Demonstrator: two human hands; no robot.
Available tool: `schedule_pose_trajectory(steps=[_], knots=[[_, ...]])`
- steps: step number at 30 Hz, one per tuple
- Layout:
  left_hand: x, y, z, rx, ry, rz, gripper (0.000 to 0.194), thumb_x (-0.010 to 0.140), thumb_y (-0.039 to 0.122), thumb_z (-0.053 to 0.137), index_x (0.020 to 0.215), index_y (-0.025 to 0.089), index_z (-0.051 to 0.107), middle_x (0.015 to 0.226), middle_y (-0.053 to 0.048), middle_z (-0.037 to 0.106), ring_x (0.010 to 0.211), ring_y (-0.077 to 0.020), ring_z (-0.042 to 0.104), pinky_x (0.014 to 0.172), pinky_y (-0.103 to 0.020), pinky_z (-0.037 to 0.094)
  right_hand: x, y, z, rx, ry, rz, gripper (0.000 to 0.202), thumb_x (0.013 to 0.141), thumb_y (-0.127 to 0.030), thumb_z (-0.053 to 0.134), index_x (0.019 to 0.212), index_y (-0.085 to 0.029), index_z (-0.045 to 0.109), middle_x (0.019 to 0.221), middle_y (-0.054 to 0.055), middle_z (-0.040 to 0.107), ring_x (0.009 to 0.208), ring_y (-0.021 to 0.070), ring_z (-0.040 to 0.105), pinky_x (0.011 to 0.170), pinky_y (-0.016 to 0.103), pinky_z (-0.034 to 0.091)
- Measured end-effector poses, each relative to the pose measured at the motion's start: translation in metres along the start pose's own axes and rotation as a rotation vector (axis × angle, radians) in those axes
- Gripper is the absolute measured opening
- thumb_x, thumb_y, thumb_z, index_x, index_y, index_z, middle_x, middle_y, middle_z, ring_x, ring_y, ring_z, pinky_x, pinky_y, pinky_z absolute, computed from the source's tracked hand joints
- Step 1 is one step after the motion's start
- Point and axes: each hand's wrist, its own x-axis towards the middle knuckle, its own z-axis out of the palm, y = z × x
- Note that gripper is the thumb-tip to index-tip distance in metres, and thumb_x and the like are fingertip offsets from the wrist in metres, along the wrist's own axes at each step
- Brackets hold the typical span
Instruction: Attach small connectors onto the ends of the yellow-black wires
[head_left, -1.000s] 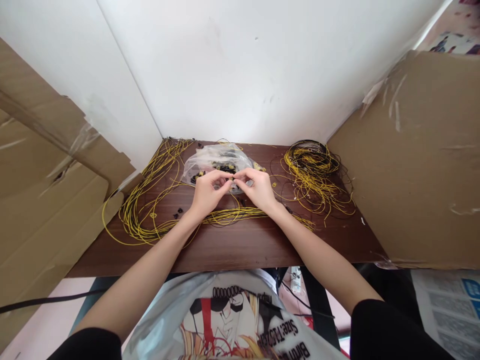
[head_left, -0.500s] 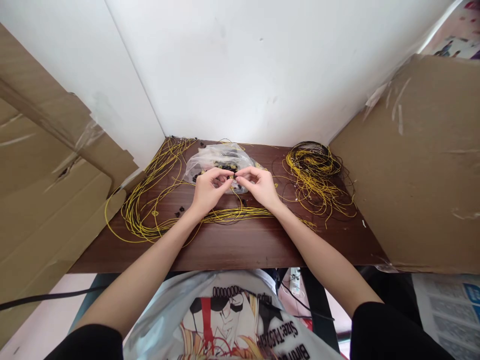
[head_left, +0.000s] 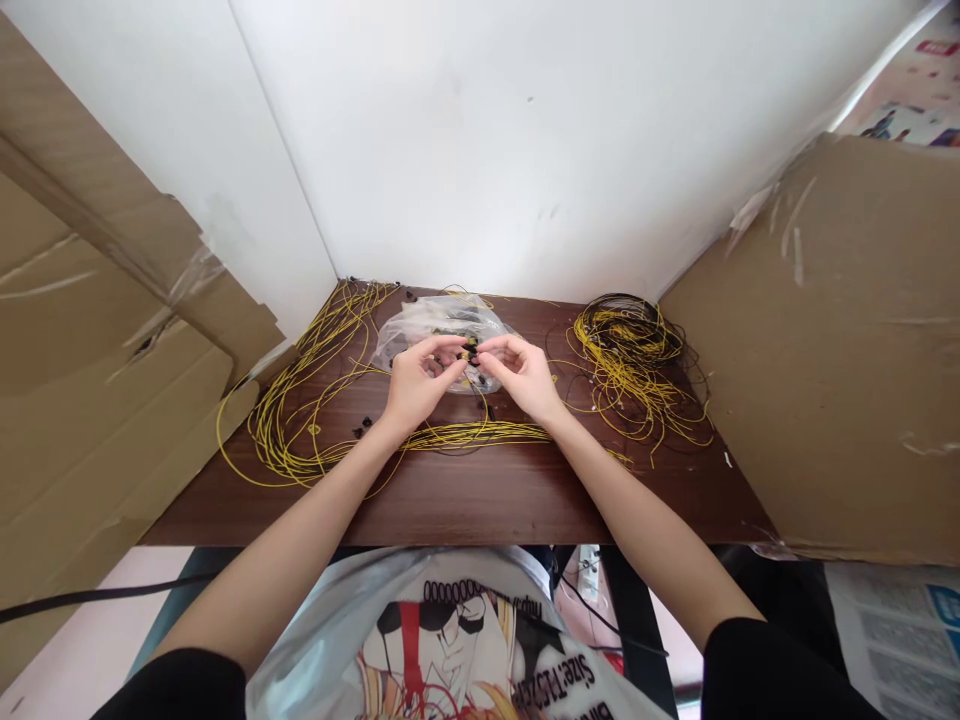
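Note:
My left hand [head_left: 421,378] and my right hand [head_left: 527,376] are close together, fingertips nearly meeting above a clear plastic bag [head_left: 420,320]. Between the fingertips is a small black-and-yellow part [head_left: 470,351], its exact kind too small to make out. The left thumb and fingers pinch its yellow side, and the right fingers are closed at its black side. Small black and yellow pieces show in the bag behind the hands. A bundle of yellow wires [head_left: 480,434] runs across the table below both wrists.
On the left spreads a loose coil of yellow and black wires [head_left: 274,430]; another tangled bundle [head_left: 630,350] lies at the right. Small black pieces [head_left: 363,428] rest on the brown table [head_left: 480,510]. Cardboard panels [head_left: 810,360] stand on both sides, a white wall [head_left: 480,150] behind.
My fingertips have parted slightly, showing more of the small black-and-yellow part. The view has shifted a little; the wires and bag stay in place.

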Motion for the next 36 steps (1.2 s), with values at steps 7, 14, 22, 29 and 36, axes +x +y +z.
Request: schedule_pose_trajectory(steps=[7, 14, 22, 29, 36], knots=[[0.004, 0.009, -0.002, -0.235, 0.073, -0.024, 0.031, 0.069, 0.021, 0.072, 0.099, 0.016, 0.069, 0.088, -0.005, 0.070, 0.076, -0.0135, 0.063, 0.066, -0.024, 0.049, -0.001, -0.008, 0.002, 0.121, -0.291, 0.177, 0.027, 0.078, -0.039, 0.066, 0.088, -0.014, 0.069, 0.078, 0.004, 0.071, 0.065, 0.0099, 0.060, 0.058, 0.022, 0.043], [0.021, 0.035, -0.027, -0.741, 0.275, -0.106, 0.027, 0.068, 0.018, 0.075, 0.093, 0.018, 0.065, 0.080, 0.000, 0.066, 0.075, -0.0123, 0.065, 0.080, -0.030, 0.055, -0.005, -0.028, -0.001, 0.429, -0.329, 0.209, 0.023, 0.079, -0.036, 0.067, 0.086, -0.015, 0.071, 0.061, -0.001, 0.062, 0.061, 0.0081, 0.057, 0.066, 0.024, 0.044], [0.038, 0.078, -0.078, -0.880, 0.512, 0.021, 0.019, 0.074, 0.002, 0.066, 0.089, 0.013, 0.062, 0.074, 0.001, 0.066, 0.067, -0.0082, 0.063, 0.073, -0.023, 0.056, -0.006, -0.057, -0.030, 0.516, -0.348, 0.005, 0.015, 0.080, -0.033, 0.068, 0.081, -0.018, 0.072, 0.047, -0.006, 0.044, 0.054, 0.0092, 0.051, 0.062, 0.027, 0.044], [0.037, 0.069, -0.096, -0.783, 0.616, 0.071, 0.016, 0.075, 0.002, 0.064, 0.088, 0.011, 0.061, 0.072, 0.000, 0.066, 0.066, -0.0086, 0.064, 0.073, -0.025, 0.057, -0.001, -0.064, -0.052, 0.523, -0.129, -0.087, 0.017, 0.076, -0.037, 0.071, 0.078, -0.020, 0.071, 0.044, -0.007, 0.035, 0.052, 0.0084, 0.045, 0.062, 0.026, 0.045], [0.037, 0.068, -0.104, -0.740, 0.686, 0.077, 0.016, 0.075, 0.002, 0.061, 0.086, 0.013, 0.060, 0.073, 0.001, 0.064, 0.066, -0.0065, 0.063, 0.073, -0.023, 0.057, 0.004, -0.056, -0.060, 0.561, -0.106, 0.022, 0.017, 0.077, -0.035, 0.070, 0.075, -0.018, 0.067, 0.045, -0.010, 0.021, 0.043, 0.0049, 0.024, 0.044, 0.018, 0.031]])
